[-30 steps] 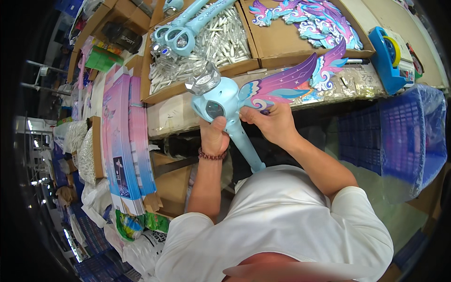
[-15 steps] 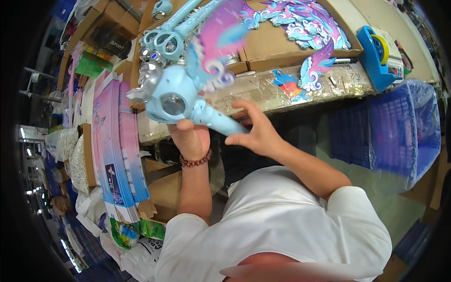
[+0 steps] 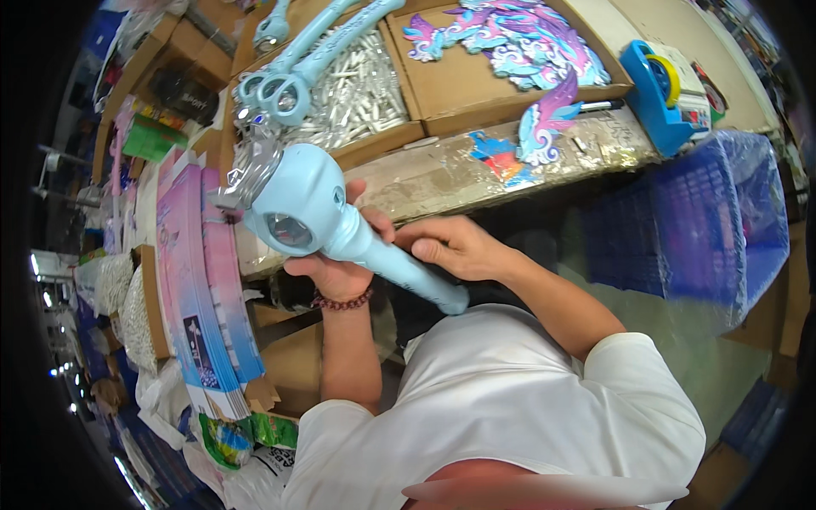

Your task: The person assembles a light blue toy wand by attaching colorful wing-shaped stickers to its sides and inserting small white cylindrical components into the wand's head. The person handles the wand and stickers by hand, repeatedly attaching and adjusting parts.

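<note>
Slanting pale-blue wand (image 3: 347,231) with silver crown (image 3: 252,177) and round glassy window (image 3: 289,230).

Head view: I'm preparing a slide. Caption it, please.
Left hand cradles a light-blue toy wand with a silver crown, right hand beside its handle.

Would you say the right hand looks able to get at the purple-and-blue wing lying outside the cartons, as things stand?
Probably yes: the wing lies on the bench ahead of the right hand, with nothing visible blocking the way between, though that hand is at the light-blue wand.
</note>
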Demonstrator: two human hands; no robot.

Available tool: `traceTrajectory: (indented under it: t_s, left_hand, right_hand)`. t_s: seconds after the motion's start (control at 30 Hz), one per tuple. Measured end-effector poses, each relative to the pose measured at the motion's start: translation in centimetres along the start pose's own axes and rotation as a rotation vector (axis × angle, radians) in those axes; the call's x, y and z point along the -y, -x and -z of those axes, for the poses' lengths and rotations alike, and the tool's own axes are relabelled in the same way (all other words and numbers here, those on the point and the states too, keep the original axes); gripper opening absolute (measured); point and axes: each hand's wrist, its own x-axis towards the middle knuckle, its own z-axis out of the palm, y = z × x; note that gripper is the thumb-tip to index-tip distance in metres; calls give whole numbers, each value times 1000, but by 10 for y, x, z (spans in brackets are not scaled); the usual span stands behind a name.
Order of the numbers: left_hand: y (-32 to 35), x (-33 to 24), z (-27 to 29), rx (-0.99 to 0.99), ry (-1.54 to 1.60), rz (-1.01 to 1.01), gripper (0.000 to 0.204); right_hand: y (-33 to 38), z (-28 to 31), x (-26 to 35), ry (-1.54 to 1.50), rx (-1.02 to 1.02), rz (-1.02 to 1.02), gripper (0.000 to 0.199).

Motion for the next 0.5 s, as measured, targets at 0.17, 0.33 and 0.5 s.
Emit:
traceTrajectory:
  t_s: [0.17, 0.33, 0.5]
  left_hand:
    - [11, 3, 3, -277, -275, 103, 108]
    - [14, 21, 9, -295, -291, 200, 107]
    - [16, 30, 13, -327, -245, 242, 106]
  right_hand:
    - [24, 89, -2, 554, -974, -146, 44]
    - [26, 141, 6, 956, -964, -485, 90]
    - [19, 140, -17, 427, -1005, -149, 78]
